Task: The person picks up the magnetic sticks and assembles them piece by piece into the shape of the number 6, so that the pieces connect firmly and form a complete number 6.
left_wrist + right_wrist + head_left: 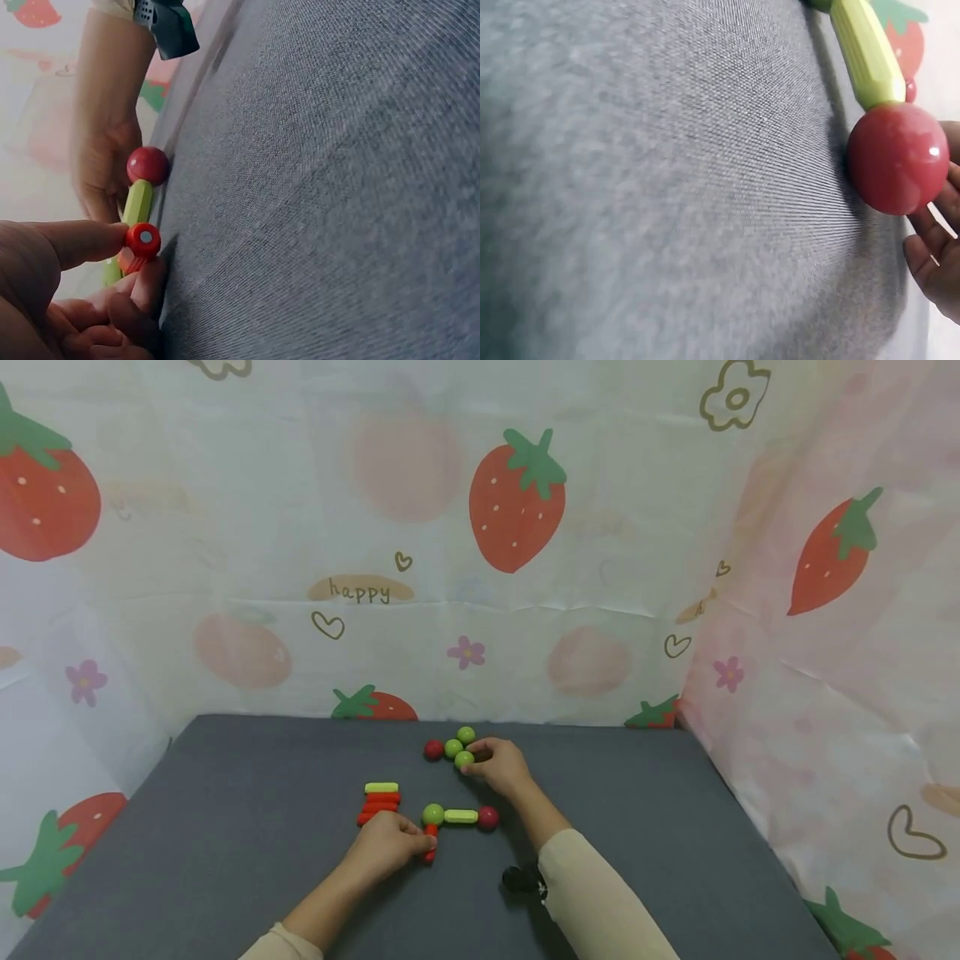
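My left hand (387, 845) pinches a red magnetic rod (431, 846) between thumb and fingers; in the left wrist view the rod's end (145, 237) shows a silvery disc. The rod's far end meets a green ball (433, 814). From that ball a yellow-green rod (461, 817) runs right to a dark red ball (488, 817). Farther back, my right hand (501, 766) has thumb and index finger around another green ball (464, 760). In the right wrist view the red ball (898, 158) stands in front of part of the right hand (939, 247).
Beside the gripped ball are two more green balls (453, 748) and a red ball (433, 750). Left of the joined pieces lie several red rods (381, 807) and a yellow-green rod (382, 788) in a row. A dark grey cloth (247, 827) covers the table; printed curtains stand behind.
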`<state>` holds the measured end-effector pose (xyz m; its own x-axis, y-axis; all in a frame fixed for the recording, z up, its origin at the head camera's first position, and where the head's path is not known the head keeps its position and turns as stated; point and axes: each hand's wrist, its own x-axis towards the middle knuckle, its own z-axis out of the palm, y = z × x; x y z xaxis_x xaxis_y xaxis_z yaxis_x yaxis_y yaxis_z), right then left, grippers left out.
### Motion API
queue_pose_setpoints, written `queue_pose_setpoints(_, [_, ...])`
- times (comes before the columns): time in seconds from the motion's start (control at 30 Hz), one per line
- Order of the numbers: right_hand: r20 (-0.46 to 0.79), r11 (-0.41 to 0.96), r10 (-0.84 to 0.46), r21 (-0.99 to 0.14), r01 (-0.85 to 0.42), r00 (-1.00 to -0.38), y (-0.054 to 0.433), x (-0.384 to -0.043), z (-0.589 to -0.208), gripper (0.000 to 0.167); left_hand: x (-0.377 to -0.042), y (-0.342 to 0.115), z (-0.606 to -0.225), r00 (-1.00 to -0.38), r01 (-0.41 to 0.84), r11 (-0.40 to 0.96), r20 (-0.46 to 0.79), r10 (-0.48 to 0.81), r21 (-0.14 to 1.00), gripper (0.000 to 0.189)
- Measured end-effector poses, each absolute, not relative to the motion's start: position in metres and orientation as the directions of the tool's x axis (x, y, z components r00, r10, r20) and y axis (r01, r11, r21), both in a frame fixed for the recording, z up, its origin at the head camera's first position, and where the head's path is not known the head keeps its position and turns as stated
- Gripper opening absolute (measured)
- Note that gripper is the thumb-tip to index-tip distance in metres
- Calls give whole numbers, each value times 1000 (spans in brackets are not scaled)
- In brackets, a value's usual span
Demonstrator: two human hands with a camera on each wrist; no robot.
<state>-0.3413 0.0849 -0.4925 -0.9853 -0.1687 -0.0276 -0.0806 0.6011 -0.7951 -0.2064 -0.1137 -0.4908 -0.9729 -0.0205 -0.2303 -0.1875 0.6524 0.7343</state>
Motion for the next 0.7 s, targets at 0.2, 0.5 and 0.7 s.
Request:
queue_pose_setpoints(0.2, [-13, 601, -186, -793, -103, -982, 87, -326, -479, 34, -206, -113, -491, -972, -197, 645, -231, -32, 738, 20])
queue_pose_setpoints(0.5, [29, 573, -253, -801, -174, -967, 100, -293, -462, 31, -207, -109, -488, -977, -186, 638, -210, -39, 747, 21])
queue_pose_setpoints(0.7, [20, 547, -307, -815, -193, -952, 107, -266, -454, 31, -213, -106, -488, -975, -190, 634, -218, -35, 750, 22])
